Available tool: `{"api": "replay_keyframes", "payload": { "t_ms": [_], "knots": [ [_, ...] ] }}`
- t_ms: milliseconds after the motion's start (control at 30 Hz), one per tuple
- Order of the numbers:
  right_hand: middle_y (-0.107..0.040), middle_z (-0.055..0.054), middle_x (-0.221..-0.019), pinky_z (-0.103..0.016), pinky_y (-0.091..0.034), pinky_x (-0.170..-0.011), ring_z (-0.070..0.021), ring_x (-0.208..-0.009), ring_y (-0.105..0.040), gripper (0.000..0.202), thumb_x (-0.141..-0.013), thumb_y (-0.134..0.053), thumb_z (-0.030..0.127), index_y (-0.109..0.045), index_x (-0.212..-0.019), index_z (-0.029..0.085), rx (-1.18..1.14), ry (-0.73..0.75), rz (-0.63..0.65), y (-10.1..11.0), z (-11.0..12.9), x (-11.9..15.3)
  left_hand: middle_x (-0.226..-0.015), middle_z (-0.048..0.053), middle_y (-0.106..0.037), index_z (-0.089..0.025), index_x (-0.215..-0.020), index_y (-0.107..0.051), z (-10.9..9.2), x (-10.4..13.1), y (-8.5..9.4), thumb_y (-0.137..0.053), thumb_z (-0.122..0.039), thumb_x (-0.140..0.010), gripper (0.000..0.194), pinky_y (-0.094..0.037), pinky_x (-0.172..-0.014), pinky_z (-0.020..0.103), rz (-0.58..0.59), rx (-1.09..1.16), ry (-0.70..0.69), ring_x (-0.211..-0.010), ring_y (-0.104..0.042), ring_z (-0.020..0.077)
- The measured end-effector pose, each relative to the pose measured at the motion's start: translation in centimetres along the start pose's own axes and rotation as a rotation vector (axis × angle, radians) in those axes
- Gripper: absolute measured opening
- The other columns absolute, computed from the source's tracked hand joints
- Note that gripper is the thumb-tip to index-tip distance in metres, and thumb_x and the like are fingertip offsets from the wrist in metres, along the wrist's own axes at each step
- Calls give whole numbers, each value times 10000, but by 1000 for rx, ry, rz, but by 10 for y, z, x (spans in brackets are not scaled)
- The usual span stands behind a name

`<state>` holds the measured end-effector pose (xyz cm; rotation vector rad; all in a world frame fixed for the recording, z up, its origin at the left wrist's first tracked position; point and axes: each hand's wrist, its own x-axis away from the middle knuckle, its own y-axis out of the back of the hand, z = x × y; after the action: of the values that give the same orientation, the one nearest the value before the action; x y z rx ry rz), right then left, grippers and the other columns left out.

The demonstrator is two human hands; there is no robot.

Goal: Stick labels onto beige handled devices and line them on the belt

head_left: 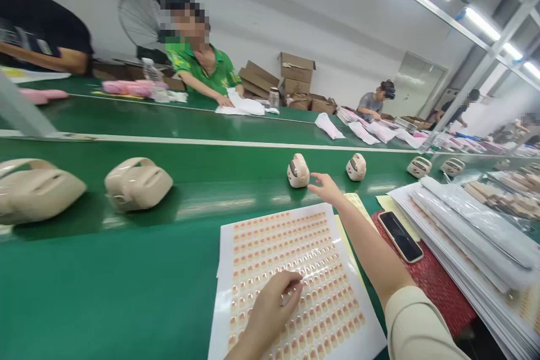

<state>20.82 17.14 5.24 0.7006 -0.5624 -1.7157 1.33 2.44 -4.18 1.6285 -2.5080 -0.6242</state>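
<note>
My right hand (325,187) reaches forward over the green belt with its fingers apart. Its fingertips are close beside a small cream handled device (298,171); whether they touch it I cannot tell. Over a sheet of small oval stickers (291,259), my left hand (273,305) is closed, thumb and forefinger brought together. What is between those fingertips, if anything, is too small to make out. The sticker sheet lies on the green work surface in front of me. Another cream device (356,167) stands just beyond my right hand.
More cream devices (138,184) sit along the belt on both sides. A phone (400,236) lies on a red mat, beside stacked sheets (472,236) in plastic. Across the belt a person in green (206,70) handles white packaging. A metal post (25,95) rises at left.
</note>
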Motion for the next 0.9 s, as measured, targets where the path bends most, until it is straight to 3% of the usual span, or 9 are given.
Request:
{"api": "replay_keyframes", "payload": {
  "t_ms": [100, 200, 267, 367, 600, 733, 900],
  "knots": [
    [-543, -67, -1180, -336, -327, -981, -223, -1149, -447, 394, -646, -676, 239, -625, -1036, 214, 68, 39, -26, 43, -31, 59, -796, 39, -638, -240, -796, -600, -2, 1, 2, -469, -366, -767, 185, -492, -689, 357, 33, -79, -8, -754, -592, 218],
    [-536, -101, -1192, -417, -271, -1011, -269, -1181, -402, 307, -698, -618, 246, -656, -999, 199, 335, -64, -201, 79, -69, 118, -787, 29, -646, -250, -786, -601, -4, 2, 4, -481, -399, -754, 195, -498, -697, 355, 28, -94, -24, -754, -599, 220],
    [-562, -130, -1143, -454, -292, -986, -299, -1139, -438, 269, -695, -607, 213, -679, -951, 171, 387, -142, -252, 92, -91, 149, -789, 24, -650, -255, -789, -604, -6, 2, 5, -488, -414, -749, 201, -500, -703, 349, 20, -85, -20, -756, -603, 219],
    [-592, -138, -1085, -450, -355, -932, -296, -1068, -492, 229, -727, -566, 215, -696, -904, 151, 389, -205, -284, 93, -109, 177, -797, 19, -653, -258, -784, -611, -9, 2, 8, -501, -418, -739, 199, -500, -700, 339, 44, -101, -4, -765, -604, 220],
    [-624, -111, -998, -421, -378, -902, -276, -998, -499, 133, -719, -563, 189, -693, -732, 166, 333, -203, -351, 63, -105, 181, -833, 28, -650, -251, -800, -611, -9, 0, 14, -508, -414, -730, 205, -496, -731, 344, 103, -103, 27, -803, -602, 225],
    [-632, -99, -915, -399, -413, -847, -251, -924, -532, 129, -712, -531, 155, -644, -655, 178, 257, -198, -363, 61, -103, 179, -834, 33, -650, -248, -794, -615, -4, -2, 14, -513, -408, -719, 204, -496, -732, 348, 116, -106, 35, -807, -603, 227],
    [-646, -65, -837, -314, -477, -710, -192, -775, -604, 105, -721, -526, 222, -618, -706, 173, 126, -240, -354, 64, -109, 181, -831, 33, -649, -247, -799, -615, -1, -4, 13, -509, -416, -721, 215, -497, -734, 357, 106, -97, 33, -802, -605, 225]
  ]
}}
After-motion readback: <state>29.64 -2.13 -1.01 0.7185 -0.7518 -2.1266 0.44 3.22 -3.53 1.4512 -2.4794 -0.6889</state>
